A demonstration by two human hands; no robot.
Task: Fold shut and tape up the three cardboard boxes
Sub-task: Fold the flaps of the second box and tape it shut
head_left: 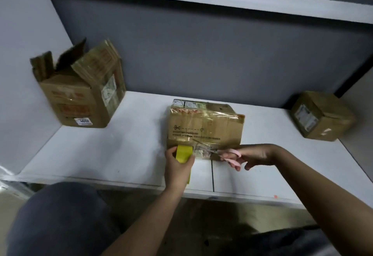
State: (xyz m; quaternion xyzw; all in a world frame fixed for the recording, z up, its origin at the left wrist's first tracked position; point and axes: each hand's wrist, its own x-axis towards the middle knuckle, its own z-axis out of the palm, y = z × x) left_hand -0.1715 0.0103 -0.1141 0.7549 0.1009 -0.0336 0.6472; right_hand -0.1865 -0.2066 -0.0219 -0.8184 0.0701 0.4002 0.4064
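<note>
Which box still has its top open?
The left box, back in the corner: its flaps stick up. The middle box and the right box have theirs folded flat.

My feed is dim and flat, with soft overhead light brightening the white desk [101, 151] and leaving the space beneath it nearly black. Clear tape glints on the closed middle cardboard box [203, 123]. Wide-angle bending curves the edges, and the far right cardboard box [321, 116] looks smeared.
</note>
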